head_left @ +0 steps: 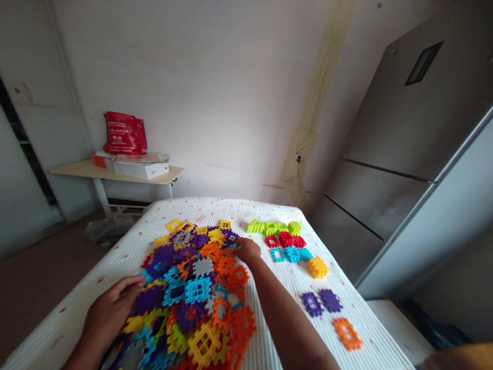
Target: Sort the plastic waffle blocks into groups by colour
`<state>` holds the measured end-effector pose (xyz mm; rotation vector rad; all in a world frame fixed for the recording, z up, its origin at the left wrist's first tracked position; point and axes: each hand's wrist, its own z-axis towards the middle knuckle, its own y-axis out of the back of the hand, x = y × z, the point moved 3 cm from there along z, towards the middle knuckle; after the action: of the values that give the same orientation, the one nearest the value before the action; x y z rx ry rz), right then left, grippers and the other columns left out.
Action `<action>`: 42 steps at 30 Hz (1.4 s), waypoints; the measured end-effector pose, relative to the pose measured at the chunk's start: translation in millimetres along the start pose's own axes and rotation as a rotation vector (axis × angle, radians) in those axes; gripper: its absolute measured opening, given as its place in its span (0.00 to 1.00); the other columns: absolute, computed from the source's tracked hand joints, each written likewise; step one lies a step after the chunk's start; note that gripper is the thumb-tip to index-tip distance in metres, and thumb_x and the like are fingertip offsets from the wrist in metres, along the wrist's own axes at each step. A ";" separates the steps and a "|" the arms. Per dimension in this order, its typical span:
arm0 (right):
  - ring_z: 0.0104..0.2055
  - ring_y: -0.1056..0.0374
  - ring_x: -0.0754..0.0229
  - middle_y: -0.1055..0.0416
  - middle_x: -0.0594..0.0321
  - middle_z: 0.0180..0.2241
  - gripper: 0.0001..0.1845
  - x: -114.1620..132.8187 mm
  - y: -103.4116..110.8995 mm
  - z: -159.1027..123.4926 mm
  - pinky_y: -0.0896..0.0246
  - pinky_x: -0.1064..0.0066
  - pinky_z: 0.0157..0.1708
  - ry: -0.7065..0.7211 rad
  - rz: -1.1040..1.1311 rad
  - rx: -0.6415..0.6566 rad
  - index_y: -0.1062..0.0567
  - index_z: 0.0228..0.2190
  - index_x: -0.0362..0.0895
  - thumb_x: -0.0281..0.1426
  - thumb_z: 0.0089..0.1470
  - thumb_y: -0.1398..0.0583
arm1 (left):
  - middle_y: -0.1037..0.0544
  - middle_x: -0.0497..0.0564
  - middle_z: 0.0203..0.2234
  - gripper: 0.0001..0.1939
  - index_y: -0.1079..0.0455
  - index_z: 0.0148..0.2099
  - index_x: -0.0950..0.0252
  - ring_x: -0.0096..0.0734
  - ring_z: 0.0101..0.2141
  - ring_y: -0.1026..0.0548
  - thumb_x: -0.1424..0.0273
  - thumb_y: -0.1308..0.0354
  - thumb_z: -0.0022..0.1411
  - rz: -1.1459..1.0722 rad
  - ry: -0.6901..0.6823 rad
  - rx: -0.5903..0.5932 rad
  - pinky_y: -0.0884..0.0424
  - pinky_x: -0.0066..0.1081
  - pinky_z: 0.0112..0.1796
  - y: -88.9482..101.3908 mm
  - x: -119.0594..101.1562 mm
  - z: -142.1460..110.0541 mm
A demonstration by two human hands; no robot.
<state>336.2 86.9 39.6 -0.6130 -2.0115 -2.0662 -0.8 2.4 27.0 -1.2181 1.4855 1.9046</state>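
One yellow window-shaped tile [204, 345] lies at the near edge of a jumbled heap of toothed plastic tiles [198, 290] on the cloth-covered tabletop [185, 208]. The person's left hand [111, 306] is at the heap's left side, loosely curved, fingertips by a blue tile [148, 278]; the right hand [247, 250] reaches to the far right edge, bent narrow beside a purple tile [232, 236]. Whether either pinches anything, I can't tell. To the right, apart from the heap, sit a lime-green group [273, 228], a red group [287, 239], a sky-blue group [293, 255] and a yellow-orange stack [318, 267], with a purple window tile [311, 304], a solid purple tile [330, 300] and an orange frame tile [342, 322] nearer. Those teeth look apt to snag, so I'd lift each piece slowly by one edge, steady its neighbours with the other hand, and set it flat beside its own colour
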 end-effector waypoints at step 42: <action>0.41 0.29 0.52 0.27 0.53 0.40 0.21 -59.7 26.8 -110.2 0.39 0.69 0.34 -0.048 -0.223 -0.199 0.29 0.39 0.42 0.44 0.50 0.39 | 0.19 0.53 0.37 0.23 0.29 0.39 0.60 0.44 0.39 0.22 0.52 0.49 0.43 -0.017 0.093 0.114 0.31 0.34 0.40 -4.3 9.6 2.8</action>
<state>383.5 -32.2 39.7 -0.4950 -1.9958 -2.4245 -3.5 4.8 16.7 -1.2777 1.6028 1.7490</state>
